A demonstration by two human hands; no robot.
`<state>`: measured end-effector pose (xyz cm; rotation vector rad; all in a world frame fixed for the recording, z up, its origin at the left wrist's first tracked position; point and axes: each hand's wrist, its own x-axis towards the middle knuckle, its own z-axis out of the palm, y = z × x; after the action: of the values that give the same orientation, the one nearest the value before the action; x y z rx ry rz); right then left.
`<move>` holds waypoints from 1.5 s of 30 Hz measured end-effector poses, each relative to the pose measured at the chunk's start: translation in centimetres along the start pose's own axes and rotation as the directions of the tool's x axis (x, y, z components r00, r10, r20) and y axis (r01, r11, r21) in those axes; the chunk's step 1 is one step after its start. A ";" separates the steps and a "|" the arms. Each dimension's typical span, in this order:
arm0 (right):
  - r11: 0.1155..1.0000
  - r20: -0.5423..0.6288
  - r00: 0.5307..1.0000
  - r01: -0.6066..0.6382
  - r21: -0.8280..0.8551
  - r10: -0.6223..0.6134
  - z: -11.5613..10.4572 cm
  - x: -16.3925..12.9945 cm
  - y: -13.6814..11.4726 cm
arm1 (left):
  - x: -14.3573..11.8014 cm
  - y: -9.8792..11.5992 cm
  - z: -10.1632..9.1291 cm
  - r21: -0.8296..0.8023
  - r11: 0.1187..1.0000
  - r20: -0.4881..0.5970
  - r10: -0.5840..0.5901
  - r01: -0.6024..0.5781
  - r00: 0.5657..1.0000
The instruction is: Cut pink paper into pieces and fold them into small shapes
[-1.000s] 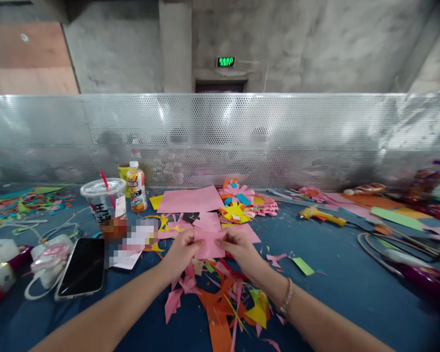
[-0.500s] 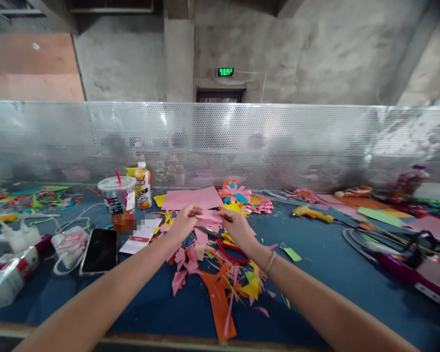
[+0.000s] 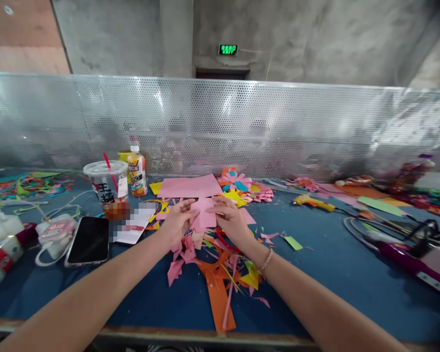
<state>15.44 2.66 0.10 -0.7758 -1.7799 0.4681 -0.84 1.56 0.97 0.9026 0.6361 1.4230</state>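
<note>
Both hands pinch one pink paper piece [image 3: 204, 216] above the scrap pile [image 3: 216, 266]. Left hand [image 3: 176, 224] grips its left edge, right hand [image 3: 230, 221] its right edge, grips closed on it.

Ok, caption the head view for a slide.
Both hands, left hand and right hand, hold a pink paper piece above colourful scraps on a blue table.

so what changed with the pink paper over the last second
Both hands, left hand and right hand, kept hold of the pink paper; half a second ago it looked bunched between them, now it faces up flat. The phone and cup stayed put.
</note>
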 end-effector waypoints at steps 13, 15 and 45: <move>0.865 0.130 0.953 -0.303 0.400 0.274 1.0 -0.7 -0.5 | -1.1 -0.1 0.2 -0.071 0.996 0.052 -0.050 0.054 0.997; 0.866 0.144 0.953 -0.302 0.398 0.266 0.9 -0.7 -0.8 | -1.2 -0.1 0.4 -0.063 0.997 0.038 -0.034 0.036 0.999; 0.922 0.126 0.991 -0.085 0.378 0.040 0.3 -0.7 -1.3 | -2.5 0.3 1.6 -0.140 0.983 0.068 -0.111 0.119 0.992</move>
<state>14.95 1.26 0.41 -0.5374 -1.6986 0.8897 0.09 -1.18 1.75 0.7793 0.5245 1.3158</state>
